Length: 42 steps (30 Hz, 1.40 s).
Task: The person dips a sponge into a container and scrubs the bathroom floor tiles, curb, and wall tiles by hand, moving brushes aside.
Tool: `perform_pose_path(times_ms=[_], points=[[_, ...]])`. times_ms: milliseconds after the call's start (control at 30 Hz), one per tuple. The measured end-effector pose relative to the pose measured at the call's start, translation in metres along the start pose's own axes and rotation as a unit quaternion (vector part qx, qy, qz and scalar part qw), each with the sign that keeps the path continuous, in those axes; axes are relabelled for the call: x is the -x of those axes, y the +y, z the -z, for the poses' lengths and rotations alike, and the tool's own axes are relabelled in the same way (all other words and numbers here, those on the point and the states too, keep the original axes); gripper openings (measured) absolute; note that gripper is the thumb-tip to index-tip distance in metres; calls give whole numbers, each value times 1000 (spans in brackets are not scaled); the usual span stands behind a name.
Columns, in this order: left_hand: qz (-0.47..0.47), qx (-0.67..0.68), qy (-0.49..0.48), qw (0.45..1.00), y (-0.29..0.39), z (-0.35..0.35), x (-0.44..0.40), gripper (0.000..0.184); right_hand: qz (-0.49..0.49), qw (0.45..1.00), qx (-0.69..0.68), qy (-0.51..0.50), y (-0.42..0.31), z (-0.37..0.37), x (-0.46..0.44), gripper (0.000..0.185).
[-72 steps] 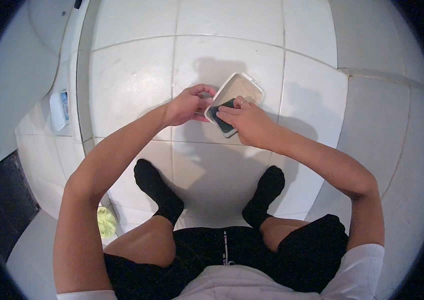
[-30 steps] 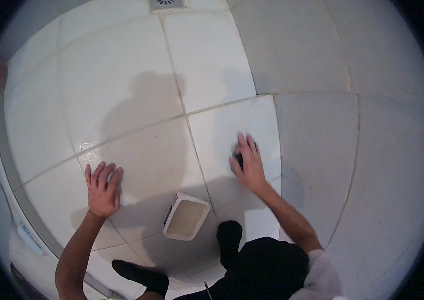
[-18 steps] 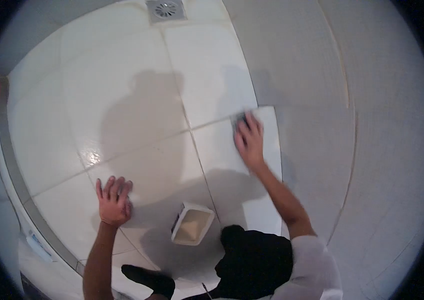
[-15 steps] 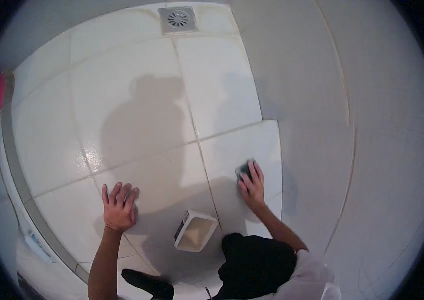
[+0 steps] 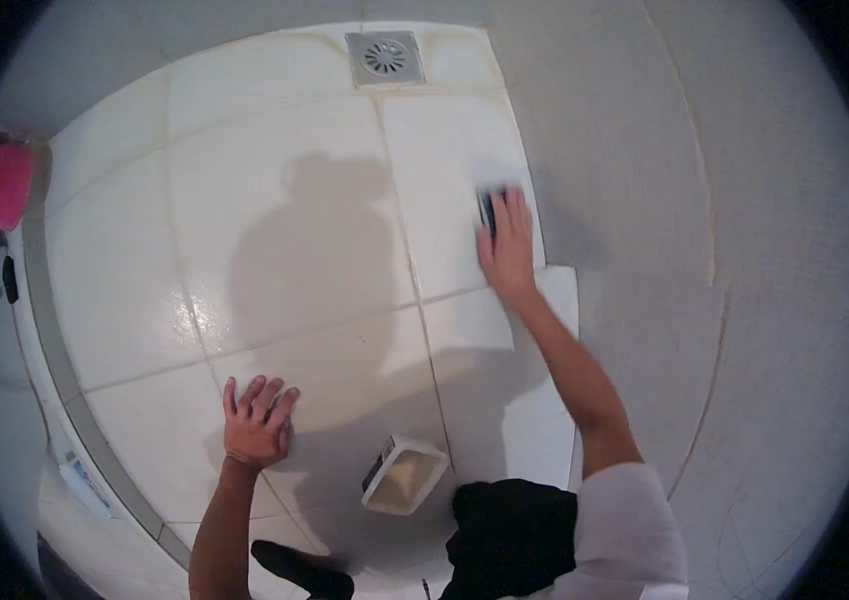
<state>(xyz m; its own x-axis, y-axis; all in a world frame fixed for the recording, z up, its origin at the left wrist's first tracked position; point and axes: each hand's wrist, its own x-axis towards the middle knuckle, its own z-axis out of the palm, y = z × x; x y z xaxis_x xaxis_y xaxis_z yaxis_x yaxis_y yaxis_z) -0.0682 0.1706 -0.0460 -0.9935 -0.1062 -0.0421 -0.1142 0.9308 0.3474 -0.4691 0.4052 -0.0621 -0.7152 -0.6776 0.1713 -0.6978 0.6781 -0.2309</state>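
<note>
My right hand (image 5: 512,250) is stretched forward and closed over a dark scouring pad (image 5: 488,212). It presses the pad against the white tiled floor (image 5: 290,135), close to the foot of the right wall. The hand and pad are slightly blurred, and the fingers cover much of the pad. Farther back on the left, my left hand (image 5: 258,428) rests on the tiles with its fingers spread and nothing in it. Between my arms a white plastic tub (image 5: 382,468) stands on the floor, with a beige layer visible inside.
A square metal floor drain (image 5: 386,59) lies at the far end. The grey wall (image 5: 635,180) bounds the right side, and a raised sill (image 5: 70,380) runs along the left. Beyond the sill are a pink object (image 5: 9,187) and a blue-and-white packet (image 5: 86,487).
My right hand has slid the scouring pad forward along the right wall, onto a farther tile. The left hand stays on the floor. The whole view has shifted slightly.
</note>
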Motion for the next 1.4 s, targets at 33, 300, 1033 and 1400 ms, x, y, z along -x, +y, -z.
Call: perform_pose_path(times_ms=[33,300,1033,1400], points=[[-2,-3,3,1000,-1,-1,-1,48,5,1000,17,-14,-1,7,29,54],[13,-14,3,1000,0,0,-1,45,8,997,67,46,32,-34,-161,43],[-12,-6,22,1000,-2,1,-6,40,333,908,-239,-90,-235,-47,19,49],[1,-15,9,1000,4,2,-5,43,28,990,-135,1,-141,-37,31,48]])
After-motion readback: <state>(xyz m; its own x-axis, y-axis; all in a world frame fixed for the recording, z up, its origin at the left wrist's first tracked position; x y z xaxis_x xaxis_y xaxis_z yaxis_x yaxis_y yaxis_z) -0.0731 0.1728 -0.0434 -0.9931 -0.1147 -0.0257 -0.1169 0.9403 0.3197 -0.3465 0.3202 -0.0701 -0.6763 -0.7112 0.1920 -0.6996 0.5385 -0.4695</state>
